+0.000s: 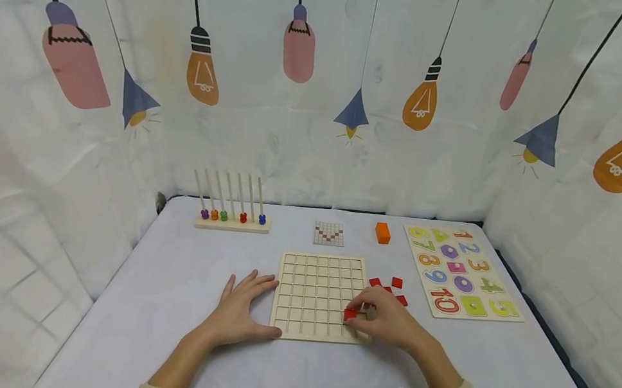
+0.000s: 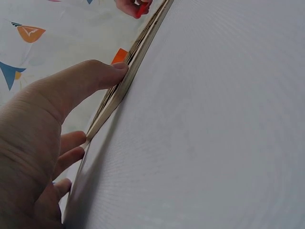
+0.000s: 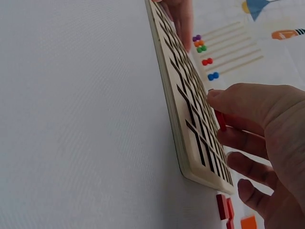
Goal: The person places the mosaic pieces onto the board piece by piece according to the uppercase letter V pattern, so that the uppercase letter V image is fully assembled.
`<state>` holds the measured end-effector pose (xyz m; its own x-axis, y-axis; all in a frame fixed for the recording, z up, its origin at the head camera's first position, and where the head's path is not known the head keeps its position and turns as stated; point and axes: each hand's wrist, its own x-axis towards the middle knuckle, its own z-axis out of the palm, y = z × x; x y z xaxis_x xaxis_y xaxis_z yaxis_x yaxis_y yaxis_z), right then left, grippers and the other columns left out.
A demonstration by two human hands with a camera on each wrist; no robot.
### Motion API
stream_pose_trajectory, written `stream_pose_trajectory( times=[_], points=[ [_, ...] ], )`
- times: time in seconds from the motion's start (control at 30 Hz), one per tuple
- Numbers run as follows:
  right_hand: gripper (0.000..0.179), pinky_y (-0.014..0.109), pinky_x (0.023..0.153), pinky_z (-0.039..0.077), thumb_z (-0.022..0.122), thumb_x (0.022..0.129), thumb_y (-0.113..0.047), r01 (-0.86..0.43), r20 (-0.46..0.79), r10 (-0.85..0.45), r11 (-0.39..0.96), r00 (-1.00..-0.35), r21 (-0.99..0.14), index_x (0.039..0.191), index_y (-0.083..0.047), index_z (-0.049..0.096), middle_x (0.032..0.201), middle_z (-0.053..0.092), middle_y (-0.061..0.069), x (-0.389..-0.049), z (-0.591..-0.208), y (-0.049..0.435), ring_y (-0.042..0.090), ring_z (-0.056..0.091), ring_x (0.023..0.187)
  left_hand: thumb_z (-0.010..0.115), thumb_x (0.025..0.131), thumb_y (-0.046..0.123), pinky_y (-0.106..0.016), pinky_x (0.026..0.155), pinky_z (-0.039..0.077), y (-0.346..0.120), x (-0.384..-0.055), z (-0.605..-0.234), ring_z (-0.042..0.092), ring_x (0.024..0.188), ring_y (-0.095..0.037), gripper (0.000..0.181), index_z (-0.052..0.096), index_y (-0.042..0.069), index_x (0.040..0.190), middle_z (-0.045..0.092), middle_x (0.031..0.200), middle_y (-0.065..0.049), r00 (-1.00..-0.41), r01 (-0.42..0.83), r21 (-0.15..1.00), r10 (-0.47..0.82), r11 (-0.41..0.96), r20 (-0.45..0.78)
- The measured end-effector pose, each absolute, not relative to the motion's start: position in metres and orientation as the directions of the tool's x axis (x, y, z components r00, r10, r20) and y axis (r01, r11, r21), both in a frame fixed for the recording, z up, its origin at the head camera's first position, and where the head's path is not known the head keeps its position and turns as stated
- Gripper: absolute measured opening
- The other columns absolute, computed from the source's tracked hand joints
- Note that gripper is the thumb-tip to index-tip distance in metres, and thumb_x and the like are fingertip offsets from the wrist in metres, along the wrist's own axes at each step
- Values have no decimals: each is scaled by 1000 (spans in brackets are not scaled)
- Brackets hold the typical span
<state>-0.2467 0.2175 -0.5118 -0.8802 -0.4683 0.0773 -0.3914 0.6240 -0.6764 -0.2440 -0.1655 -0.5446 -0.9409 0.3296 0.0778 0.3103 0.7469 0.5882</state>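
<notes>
A light wooden grid board (image 1: 316,295) lies on the white table, its square cells bare of tiles where they show. My right hand (image 1: 389,320) pinches a red square tile (image 1: 350,315) between thumb and finger, close over the board's lower right cells. In the right wrist view, the red tile (image 3: 219,119) stands on edge between thumb and fingers. My left hand (image 1: 244,309) is spread at the board's left side, thumb on the near left corner and fingertips at the left edge. Several loose red tiles (image 1: 396,283) lie right of the board, partly behind the right hand.
Behind the board lies a small pattern card (image 1: 329,234) with coloured squares. An orange block (image 1: 382,232) stands to its right. At the back left is a bead counter (image 1: 232,225) with upright pegs. A number puzzle board (image 1: 461,274) lies on the right.
</notes>
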Motion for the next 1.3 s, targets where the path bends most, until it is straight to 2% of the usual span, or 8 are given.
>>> stream_pose_trajectory(
  times=[0.13,0.37,0.5,0.73,1.17,1.3],
  points=[
    [22,32,92,59,91,94,-33,-391,71,-469,631,-880,-670,113,-35,81,109,72,-18,-246,-513,211,15,64,106,94,72,72,-76,136,-6,-165,-244,-544,21,174,-37,113,54,25,166,48,175,4,-940,311,591,331,745,77],
    [23,29,93,55,92,93,-38,-362,28,-450,678,-892,-640,113,-40,80,111,68,-22,-245,-514,201,10,59,109,93,72,73,-75,136,-6,-166,-245,-545,21,174,-35,112,53,26,166,47,176,4,-941,309,582,329,753,74],
    [23,30,94,54,92,93,-37,-367,27,-465,661,-885,-655,113,-38,81,109,70,-22,-245,-516,195,10,58,110,93,72,73,-75,136,-6,-166,-245,-545,21,174,-36,112,54,26,166,47,176,5,-941,312,581,331,752,77],
    [20,27,86,55,91,93,-40,-399,30,-499,654,-866,-643,110,-39,82,105,69,-22,-243,-517,184,10,59,107,93,72,73,-75,136,-6,-166,-245,-546,21,174,-36,112,54,26,166,47,176,5,-940,313,583,333,749,76],
    [17,27,89,55,90,94,-35,-457,63,-541,637,-839,-620,110,-35,83,103,70,-21,-239,-521,171,9,59,105,94,72,72,-75,136,-6,-166,-245,-545,21,174,-37,111,54,26,166,47,176,4,-940,310,588,332,747,75],
    [17,25,86,55,90,95,-35,-449,61,-529,647,-846,-616,111,-35,84,102,70,-20,-240,-521,168,9,59,103,94,72,71,-76,136,-6,-166,-245,-545,21,174,-37,111,54,26,166,47,176,4,-941,308,588,330,748,73]
  ],
)
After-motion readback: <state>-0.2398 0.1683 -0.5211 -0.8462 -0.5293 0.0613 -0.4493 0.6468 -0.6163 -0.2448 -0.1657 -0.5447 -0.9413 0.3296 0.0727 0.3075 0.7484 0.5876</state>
